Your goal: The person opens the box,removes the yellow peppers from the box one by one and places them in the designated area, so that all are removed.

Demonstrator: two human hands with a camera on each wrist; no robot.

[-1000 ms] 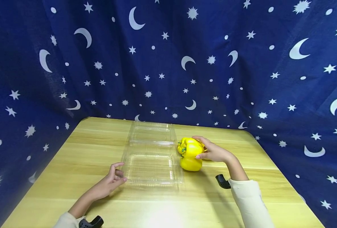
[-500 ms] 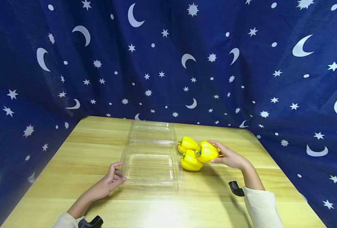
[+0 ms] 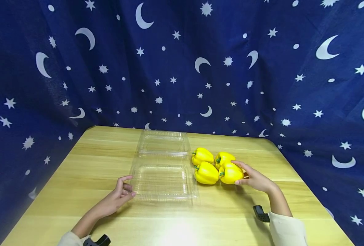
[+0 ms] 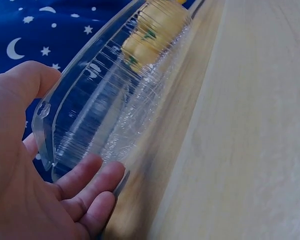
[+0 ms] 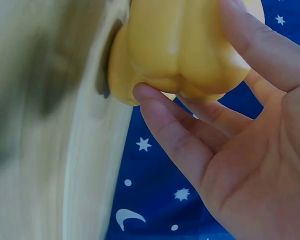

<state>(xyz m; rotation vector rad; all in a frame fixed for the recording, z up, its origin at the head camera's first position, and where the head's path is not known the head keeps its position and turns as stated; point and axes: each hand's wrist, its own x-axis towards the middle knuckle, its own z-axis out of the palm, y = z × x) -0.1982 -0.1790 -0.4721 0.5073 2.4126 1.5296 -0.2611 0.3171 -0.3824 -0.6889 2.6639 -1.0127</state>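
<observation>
Just right of centre in the head view, several yellow bell peppers stand grouped in two rows: the back left pepper (image 3: 202, 156), the front left pepper (image 3: 206, 173), the back right pepper (image 3: 224, 159) and the front right pepper (image 3: 231, 173). My right hand (image 3: 256, 178) grips the front right pepper from its right side, thumb and fingers around its blossom end. Left of them lies a clear plastic clamshell container (image 3: 161, 195), lid spread open toward the back. My left hand (image 3: 113, 197) holds its left rim near the front corner, with thumb and index finger.
The pale wooden table (image 3: 108, 150) reaches back to a dark blue curtain (image 3: 182, 68) patterned with moons and stars. The container's right edge lies close beside the left peppers. A bright light reflection falls on the table's front middle.
My right hand has moved right and toward me, away from the left peppers. One pepper now stands at the back right, and the hand holds another before it. The left hand stays put.
</observation>
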